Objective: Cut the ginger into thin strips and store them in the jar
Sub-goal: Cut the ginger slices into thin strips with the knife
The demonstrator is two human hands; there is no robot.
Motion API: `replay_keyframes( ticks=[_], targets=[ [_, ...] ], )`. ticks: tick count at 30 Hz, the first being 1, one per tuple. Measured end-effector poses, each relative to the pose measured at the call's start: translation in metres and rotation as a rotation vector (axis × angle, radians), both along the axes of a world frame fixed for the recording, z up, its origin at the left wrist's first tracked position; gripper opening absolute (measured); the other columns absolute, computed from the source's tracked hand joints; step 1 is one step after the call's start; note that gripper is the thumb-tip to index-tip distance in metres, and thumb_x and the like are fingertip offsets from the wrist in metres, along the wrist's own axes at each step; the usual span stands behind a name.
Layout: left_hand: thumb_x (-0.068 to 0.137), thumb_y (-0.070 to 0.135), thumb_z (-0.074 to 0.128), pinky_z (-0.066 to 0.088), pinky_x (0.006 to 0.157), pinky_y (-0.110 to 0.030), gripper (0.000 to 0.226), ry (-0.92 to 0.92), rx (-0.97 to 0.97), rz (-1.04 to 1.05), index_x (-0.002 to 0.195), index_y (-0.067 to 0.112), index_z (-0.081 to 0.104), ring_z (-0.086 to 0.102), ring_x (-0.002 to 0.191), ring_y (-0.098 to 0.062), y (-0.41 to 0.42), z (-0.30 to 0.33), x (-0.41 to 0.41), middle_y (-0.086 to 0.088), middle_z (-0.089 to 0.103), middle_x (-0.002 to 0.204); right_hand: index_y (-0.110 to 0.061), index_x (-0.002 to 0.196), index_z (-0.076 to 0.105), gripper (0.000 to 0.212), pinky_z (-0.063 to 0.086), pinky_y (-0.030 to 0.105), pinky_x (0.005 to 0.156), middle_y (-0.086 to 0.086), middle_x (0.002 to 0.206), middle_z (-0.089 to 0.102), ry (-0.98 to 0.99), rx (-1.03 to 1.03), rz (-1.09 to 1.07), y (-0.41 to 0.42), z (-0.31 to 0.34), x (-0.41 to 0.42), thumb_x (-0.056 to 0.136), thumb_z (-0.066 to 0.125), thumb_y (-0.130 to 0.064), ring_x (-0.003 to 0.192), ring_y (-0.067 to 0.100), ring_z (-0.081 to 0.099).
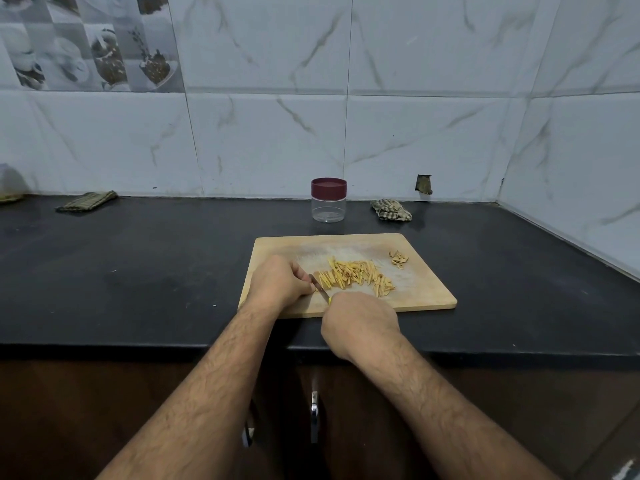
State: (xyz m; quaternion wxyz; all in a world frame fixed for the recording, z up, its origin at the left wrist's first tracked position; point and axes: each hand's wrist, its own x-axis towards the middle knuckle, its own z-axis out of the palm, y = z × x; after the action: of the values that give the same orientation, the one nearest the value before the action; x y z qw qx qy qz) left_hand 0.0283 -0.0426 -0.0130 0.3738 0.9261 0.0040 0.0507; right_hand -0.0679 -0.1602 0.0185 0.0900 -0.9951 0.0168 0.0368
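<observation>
Marbled wall tiles (415, 98) run behind and to the right, with a patch of picture-printed tiles (90, 43) at upper left. Black desk (138, 265) spans the whole width, dark cabinet fronts below it with metal door handles (314, 415). Wooden cutting board (419, 289) lies flat near the desk's front edge, slightly right of centre. Two bare forearms reach in from below. Left hand (278, 284) sits on the board's left part, fingers curled down at the left end of the ginger; whether it pinches a piece underneath I cannot tell. Right hand (360, 323) at the board's front edge, clenched round a knife handle, only a sliver of yellow showing; the knife (318, 284) blade angles up and left, its tip just beside the left fingers. Ginger strips (356, 276) lie in a loose heap across the board's middle, pale yellow, mostly lying lengthwise away from me. Clear jar (328, 209) with a maroon lid (329, 187) screwed on stands upright behind the board, near the wall, apart from it. Crumpled checked cloth (391, 210) to the jar's right; folded striped cloth (86, 201) far left by the wall. Small pile of ginger peelings (399, 259) on the board's right rear part, apart from the strips. A broken hole (424, 184) in the wall tile above the checked cloth.
</observation>
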Motion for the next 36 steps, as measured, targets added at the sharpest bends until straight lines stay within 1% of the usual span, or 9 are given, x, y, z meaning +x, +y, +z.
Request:
replay_keyframes(
  ticks=[3, 5, 8, 14, 19, 23, 27, 33, 36],
  targets=[
    [0.079, 0.017, 0.076, 0.048, 0.074, -0.024, 0.008, 0.002, -0.008, -0.004, 0.072, 0.02, 0.074, 0.065, 0.091, -0.007, 0.001, 0.0, 0.001, 0.012, 0.074, 0.09, -0.014, 0.12, 0.059, 0.027, 0.043, 0.033, 0.071, 0.002, 0.095, 0.053, 0.002, -0.013, 0.004, 0.001, -0.001, 0.001, 0.094, 0.052, -0.014, 0.084, 0.022, 0.049],
    [0.079, 0.017, 0.077, 0.05, 0.076, -0.026, 0.01, 0.009, -0.015, -0.014, 0.071, 0.02, 0.073, 0.065, 0.09, -0.007, 0.001, 0.001, 0.001, 0.012, 0.073, 0.088, -0.015, 0.123, 0.057, 0.03, 0.043, 0.033, 0.072, 0.004, 0.105, 0.059, 0.01, -0.015, -0.003, 0.004, 0.0, 0.002, 0.093, 0.054, -0.014, 0.086, 0.023, 0.049],
    [0.08, 0.016, 0.077, 0.047, 0.068, -0.022, 0.016, 0.021, -0.023, -0.033, 0.066, 0.023, 0.072, 0.063, 0.085, -0.005, 0.001, 0.003, 0.0, 0.015, 0.071, 0.08, -0.015, 0.126, 0.056, 0.032, 0.042, 0.033, 0.073, 0.005, 0.119, 0.061, 0.013, -0.036, -0.007, 0.007, 0.0, 0.002, 0.093, 0.056, -0.014, 0.098, 0.024, 0.056],
    [0.08, 0.014, 0.077, 0.042, 0.061, -0.019, 0.02, 0.043, -0.035, -0.026, 0.063, 0.022, 0.07, 0.058, 0.076, -0.001, 0.0, 0.006, 0.0, 0.017, 0.067, 0.072, -0.013, 0.126, 0.058, 0.032, 0.041, 0.032, 0.073, 0.004, 0.122, 0.062, 0.007, -0.065, 0.013, 0.009, 0.002, -0.001, 0.094, 0.057, -0.013, 0.108, 0.023, 0.059],
    [0.08, 0.018, 0.078, 0.042, 0.061, -0.022, 0.015, 0.044, -0.015, -0.014, 0.067, 0.023, 0.073, 0.059, 0.079, -0.005, 0.0, 0.006, 0.001, 0.013, 0.069, 0.076, -0.014, 0.12, 0.061, 0.027, 0.041, 0.033, 0.071, 0.005, 0.114, 0.063, 0.081, -0.047, 0.003, 0.0, -0.004, -0.016, 0.095, 0.052, -0.012, 0.087, 0.023, 0.05],
    [0.08, 0.018, 0.078, 0.042, 0.062, -0.023, 0.015, 0.048, -0.017, -0.012, 0.067, 0.023, 0.073, 0.059, 0.079, -0.005, 0.0, 0.005, 0.002, 0.013, 0.068, 0.076, -0.015, 0.117, 0.062, 0.025, 0.039, 0.033, 0.066, 0.003, 0.092, 0.053, 0.06, -0.057, -0.012, 0.0, -0.003, -0.018, 0.094, 0.053, -0.013, 0.08, 0.021, 0.048],
    [0.079, 0.017, 0.078, 0.04, 0.059, -0.021, 0.008, 0.039, -0.015, -0.011, 0.073, 0.02, 0.075, 0.058, 0.076, -0.005, 0.0, 0.005, 0.001, 0.013, 0.068, 0.075, -0.015, 0.12, 0.062, 0.026, 0.041, 0.032, 0.064, 0.003, 0.086, 0.048, 0.011, -0.056, -0.015, 0.002, -0.002, -0.009, 0.095, 0.055, -0.014, 0.08, 0.021, 0.047],
    [0.082, 0.018, 0.077, 0.038, 0.057, -0.019, 0.003, 0.013, -0.014, -0.01, 0.079, 0.018, 0.077, 0.057, 0.075, -0.001, 0.001, 0.002, 0.0, 0.015, 0.067, 0.076, -0.015, 0.121, 0.062, 0.026, 0.044, 0.033, 0.066, 0.002, 0.098, 0.058, 0.001, 0.02, -0.069, -0.013, -0.01, -0.012, 0.097, 0.052, -0.016, 0.082, 0.021, 0.054],
    [0.086, 0.021, 0.075, 0.04, 0.062, -0.021, 0.004, -0.029, 0.01, -0.016, 0.083, 0.021, 0.078, 0.059, 0.081, -0.004, 0.002, -0.002, -0.001, 0.014, 0.069, 0.082, -0.015, 0.122, 0.061, 0.026, 0.045, 0.033, 0.069, 0.004, 0.108, 0.062, -0.003, 0.063, -0.075, -0.015, -0.011, -0.011, 0.099, 0.051, -0.021, 0.089, 0.022, 0.057]
  ],
)
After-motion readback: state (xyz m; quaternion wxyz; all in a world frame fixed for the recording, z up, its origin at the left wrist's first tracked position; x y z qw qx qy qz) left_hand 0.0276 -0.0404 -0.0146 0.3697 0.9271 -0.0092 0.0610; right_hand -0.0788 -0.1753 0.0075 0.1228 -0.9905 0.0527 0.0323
